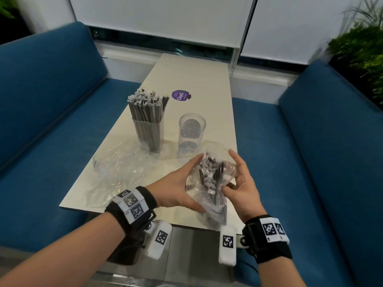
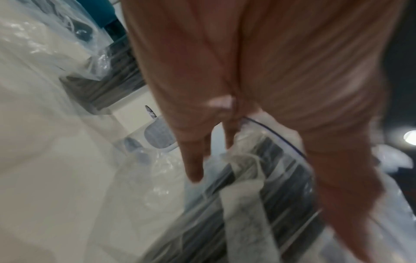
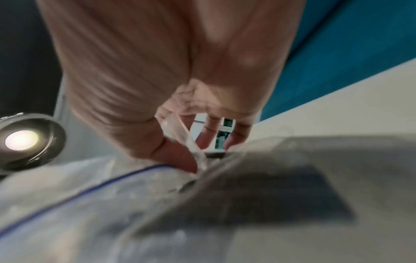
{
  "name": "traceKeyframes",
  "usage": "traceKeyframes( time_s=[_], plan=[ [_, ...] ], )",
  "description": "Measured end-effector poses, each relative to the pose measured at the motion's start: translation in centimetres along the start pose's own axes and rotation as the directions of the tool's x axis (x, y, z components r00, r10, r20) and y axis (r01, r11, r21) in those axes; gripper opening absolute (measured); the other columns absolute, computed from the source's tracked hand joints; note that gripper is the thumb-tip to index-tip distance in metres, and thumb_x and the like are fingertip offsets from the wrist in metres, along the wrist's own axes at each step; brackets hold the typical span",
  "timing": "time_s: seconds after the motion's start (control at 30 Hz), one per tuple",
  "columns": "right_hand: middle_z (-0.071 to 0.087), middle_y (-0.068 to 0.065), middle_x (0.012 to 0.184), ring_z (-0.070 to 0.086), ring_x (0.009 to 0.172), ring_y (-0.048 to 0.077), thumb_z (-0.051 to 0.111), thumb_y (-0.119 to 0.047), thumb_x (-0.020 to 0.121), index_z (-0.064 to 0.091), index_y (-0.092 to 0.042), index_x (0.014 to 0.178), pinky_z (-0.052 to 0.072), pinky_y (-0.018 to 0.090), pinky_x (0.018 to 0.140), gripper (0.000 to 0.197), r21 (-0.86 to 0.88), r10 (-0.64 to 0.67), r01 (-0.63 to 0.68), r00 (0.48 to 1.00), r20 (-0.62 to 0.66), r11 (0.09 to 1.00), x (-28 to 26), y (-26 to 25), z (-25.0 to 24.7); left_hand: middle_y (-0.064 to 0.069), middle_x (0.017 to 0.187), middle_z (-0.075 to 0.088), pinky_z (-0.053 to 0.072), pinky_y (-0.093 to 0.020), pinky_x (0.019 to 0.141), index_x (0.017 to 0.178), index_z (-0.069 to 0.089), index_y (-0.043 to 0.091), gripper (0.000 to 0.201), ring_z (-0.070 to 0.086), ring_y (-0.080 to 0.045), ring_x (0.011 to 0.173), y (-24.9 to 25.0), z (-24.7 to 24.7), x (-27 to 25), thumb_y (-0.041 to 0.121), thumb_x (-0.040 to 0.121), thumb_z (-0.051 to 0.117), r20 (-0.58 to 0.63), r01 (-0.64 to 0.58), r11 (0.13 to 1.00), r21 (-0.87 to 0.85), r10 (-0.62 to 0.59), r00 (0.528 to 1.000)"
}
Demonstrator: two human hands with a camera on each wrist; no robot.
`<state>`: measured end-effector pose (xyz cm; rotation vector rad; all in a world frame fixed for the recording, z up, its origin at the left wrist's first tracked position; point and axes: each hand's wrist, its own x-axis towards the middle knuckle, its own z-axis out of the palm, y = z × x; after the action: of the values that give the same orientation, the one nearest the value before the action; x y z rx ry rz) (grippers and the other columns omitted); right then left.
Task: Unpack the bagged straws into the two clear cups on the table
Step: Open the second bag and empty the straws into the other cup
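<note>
A clear zip bag of dark paper-wrapped straws [image 1: 209,179] is held upright over the table's near right edge, between both hands. My left hand [image 1: 186,183] grips its left side, fingers stretched along the film and thumb under it. My right hand [image 1: 234,172] pinches the right side with the thumb, fingers raised beside the bag's top. In the left wrist view, the left hand [image 2: 247,89] lies on the bag [image 2: 258,186]. In the right wrist view, the right hand [image 3: 180,80] presses its thumb into the bag [image 3: 157,204]. Just beyond stands an empty clear cup [image 1: 191,134]. To its left, a second clear cup [image 1: 148,129] is packed with straws.
An empty crumpled plastic bag [image 1: 118,170] lies on the near left of the pale table [image 1: 186,79]. A purple round sticker [image 1: 181,95] is on the tabletop behind the cups. Blue benches [image 1: 51,100] flank the table on both sides.
</note>
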<state>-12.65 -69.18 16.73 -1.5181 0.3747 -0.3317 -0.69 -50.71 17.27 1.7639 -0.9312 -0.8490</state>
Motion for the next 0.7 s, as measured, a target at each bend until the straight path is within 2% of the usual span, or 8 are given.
traceKeyframes(
  time_s=[0.1,0.2,0.27,0.37,0.47,0.57,0.63,0.7],
  plan=[
    [0.069,0.009,0.131,0.072,0.115,0.022,0.059,0.022,0.078,0.052,-0.046,0.145,0.060,0.043,0.098,0.096,-0.010,-0.104,0.104,0.994,-0.010,0.995,0.1,-0.8,0.6,0.019,0.156,0.038,0.035,-0.019,0.116,0.160,0.000,0.041,0.145,0.043,0.008,0.140,1.0,0.0,0.1,0.017,0.058,0.100,0.035,-0.046,0.998,-0.047,0.047,0.998],
    [0.072,0.013,0.117,0.073,0.099,0.024,0.046,0.035,0.079,0.057,-0.040,0.142,0.062,0.032,0.089,0.098,0.091,-0.163,0.163,0.987,-0.006,0.982,0.4,-1.0,1.1,0.009,0.147,0.057,0.046,-0.042,0.114,0.154,0.030,0.045,0.123,0.057,-0.008,0.134,1.3,-0.3,0.6,0.023,0.056,0.100,-0.216,-0.140,0.988,-0.062,0.124,0.969],
    [0.072,0.015,0.121,0.070,0.103,0.029,0.044,0.037,0.081,0.059,-0.039,0.141,0.059,0.041,0.096,0.098,0.151,-0.169,0.164,0.985,0.020,0.975,0.6,-0.7,0.6,0.005,0.138,0.066,0.050,-0.050,0.109,0.145,0.047,0.042,0.104,0.063,-0.015,0.128,1.2,-1.1,0.8,0.026,0.056,0.098,-0.317,-0.171,0.983,-0.070,0.140,0.938],
    [0.058,0.005,0.152,0.058,0.136,0.030,0.053,0.021,0.078,0.053,-0.041,0.146,0.046,0.050,0.114,0.092,0.174,-0.083,0.055,0.984,0.157,0.983,0.4,0.5,-0.9,0.010,0.132,0.070,0.052,-0.043,0.107,0.141,0.054,0.045,0.096,0.065,-0.007,0.124,0.7,-1.6,0.8,0.030,0.056,0.097,-0.376,-0.134,0.990,-0.033,0.112,0.920],
    [0.042,-0.031,0.157,0.047,0.146,0.009,0.091,-0.021,0.070,0.033,-0.060,0.150,0.041,0.047,0.121,0.107,-0.179,0.065,-0.011,0.953,0.295,0.984,-0.2,2.0,-0.8,0.010,0.134,0.068,0.050,-0.044,0.110,0.143,0.054,0.039,0.098,0.064,-0.007,0.124,-0.9,-0.8,0.7,0.027,0.056,0.098,-0.387,-0.059,0.995,-0.079,0.024,0.922],
    [0.051,-0.023,0.152,0.061,0.133,0.011,0.094,-0.022,0.071,0.035,-0.055,0.150,0.055,0.048,0.108,0.104,-0.251,-0.048,0.093,0.983,0.179,0.964,0.0,2.6,0.5,0.003,0.132,0.070,0.054,-0.041,0.107,0.142,0.056,0.030,0.093,0.068,-0.010,0.120,-1.8,0.2,0.7,0.013,0.061,0.098,-0.395,-0.051,0.988,-0.148,-0.011,0.918],
    [0.056,-0.016,0.148,0.063,0.130,0.013,0.094,-0.015,0.073,0.034,-0.047,0.153,0.059,0.040,0.100,0.105,-0.221,-0.159,0.176,0.983,0.092,0.959,0.5,2.5,0.9,0.003,0.132,0.069,0.056,-0.030,0.100,0.144,0.054,0.026,0.092,0.067,-0.005,0.119,-1.3,0.5,0.9,0.003,0.065,0.095,-0.409,-0.086,0.982,-0.170,0.010,0.912],
    [0.059,-0.015,0.143,0.065,0.125,0.007,0.096,-0.016,0.071,0.027,-0.045,0.154,0.060,0.029,0.096,0.112,-0.268,-0.115,0.136,0.989,0.093,0.954,1.0,3.0,0.8,0.005,0.130,0.067,0.054,-0.017,0.093,0.145,0.050,0.020,0.093,0.066,0.006,0.114,-1.0,0.8,1.3,-0.004,0.066,0.093,-0.383,-0.082,0.973,-0.217,-0.008,0.924]
  ],
)
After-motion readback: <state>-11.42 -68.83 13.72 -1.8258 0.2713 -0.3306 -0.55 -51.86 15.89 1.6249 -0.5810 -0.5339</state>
